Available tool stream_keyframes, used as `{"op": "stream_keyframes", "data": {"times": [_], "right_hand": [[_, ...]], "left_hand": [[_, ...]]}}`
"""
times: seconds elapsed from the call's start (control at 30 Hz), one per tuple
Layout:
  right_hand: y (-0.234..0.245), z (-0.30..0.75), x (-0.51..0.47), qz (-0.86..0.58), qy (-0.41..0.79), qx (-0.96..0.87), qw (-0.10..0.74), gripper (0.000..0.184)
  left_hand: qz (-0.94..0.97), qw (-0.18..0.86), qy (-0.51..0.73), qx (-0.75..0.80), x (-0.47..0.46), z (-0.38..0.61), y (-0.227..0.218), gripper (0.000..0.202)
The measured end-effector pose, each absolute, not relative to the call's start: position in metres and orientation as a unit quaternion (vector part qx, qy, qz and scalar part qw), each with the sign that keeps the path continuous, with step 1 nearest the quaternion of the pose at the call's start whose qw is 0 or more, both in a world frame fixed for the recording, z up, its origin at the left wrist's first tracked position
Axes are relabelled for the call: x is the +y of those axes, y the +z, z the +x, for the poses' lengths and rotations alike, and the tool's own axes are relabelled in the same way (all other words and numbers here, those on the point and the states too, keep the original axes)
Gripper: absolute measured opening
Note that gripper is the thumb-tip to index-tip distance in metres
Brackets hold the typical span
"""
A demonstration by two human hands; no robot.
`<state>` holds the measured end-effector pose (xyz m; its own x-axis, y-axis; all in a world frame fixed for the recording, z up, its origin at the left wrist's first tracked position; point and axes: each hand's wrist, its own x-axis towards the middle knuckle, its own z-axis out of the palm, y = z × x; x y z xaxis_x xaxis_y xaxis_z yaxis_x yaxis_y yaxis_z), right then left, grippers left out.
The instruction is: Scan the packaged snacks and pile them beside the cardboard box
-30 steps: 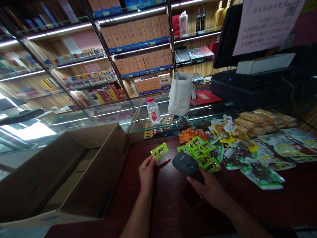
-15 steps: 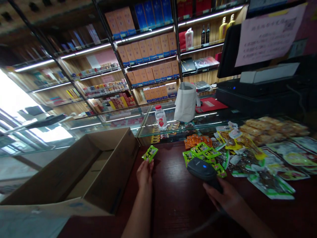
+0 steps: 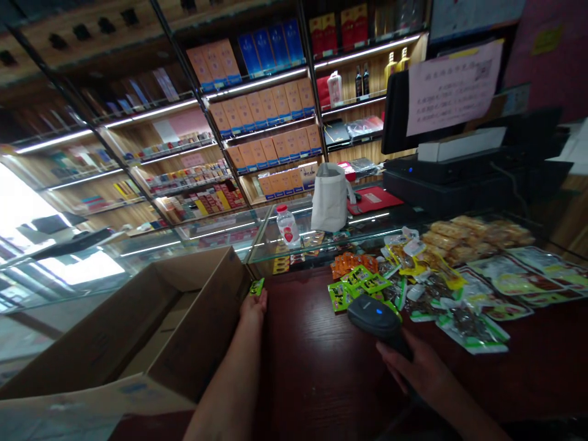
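Observation:
My left hand (image 3: 254, 304) is closed on a small green snack packet (image 3: 257, 286), close beside the right wall of the open cardboard box (image 3: 202, 331). Part of the packet is hidden by my fingers. My right hand (image 3: 413, 364) grips a dark handheld barcode scanner (image 3: 374, 315) with a blue light on top. Just past the scanner head lie several more green snack packets (image 3: 358, 280), partly covered by it. Orange packets (image 3: 351, 264) are heaped behind them.
Clear and yellow snack bags (image 3: 427, 269) and bagged biscuits (image 3: 473, 239) spread over the right of the dark wooden counter (image 3: 303, 367). A red-capped bottle (image 3: 287, 226) and a white bag (image 3: 329, 199) stand on the glass case. Behind the snacks is a monitor (image 3: 397, 113).
My left hand has moved left with the green packet, toward the cardboard box. My right hand still holds the scanner near the green packets. The camera view has shifted slightly.

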<state>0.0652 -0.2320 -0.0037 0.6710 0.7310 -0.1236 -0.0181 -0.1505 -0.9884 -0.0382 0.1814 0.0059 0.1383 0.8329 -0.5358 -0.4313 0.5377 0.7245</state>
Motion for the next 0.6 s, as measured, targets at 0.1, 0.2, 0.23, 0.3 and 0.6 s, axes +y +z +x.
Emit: {"op": "stream_keyframes", "data": {"times": [0.1, 0.2, 0.23, 0.3, 0.6], "right_hand": [[0.000, 0.069, -0.236, -0.695, 0.301, -0.253, 0.602, 0.037], [0.003, 0.071, -0.237, -0.698, 0.298, -0.253, 0.600, 0.035], [0.004, 0.071, -0.237, -0.698, 0.297, -0.254, 0.601, 0.035], [0.004, 0.072, -0.238, -0.695, 0.293, -0.258, 0.604, 0.034], [0.006, 0.083, -0.247, -0.707, 0.260, -0.261, 0.604, 0.033]], "left_hand": [[0.187, 0.733, 0.403, 0.515, 0.183, -0.040, 0.014, 0.032], [0.187, 0.740, 0.378, 0.524, 0.186, -0.043, 0.027, 0.034], [0.190, 0.740, 0.373, 0.526, 0.188, -0.044, 0.032, 0.035], [0.200, 0.737, 0.368, 0.530, 0.190, -0.046, 0.041, 0.038], [0.342, 0.676, 0.413, 0.506, 0.141, -0.039, 0.023, 0.030]]}}
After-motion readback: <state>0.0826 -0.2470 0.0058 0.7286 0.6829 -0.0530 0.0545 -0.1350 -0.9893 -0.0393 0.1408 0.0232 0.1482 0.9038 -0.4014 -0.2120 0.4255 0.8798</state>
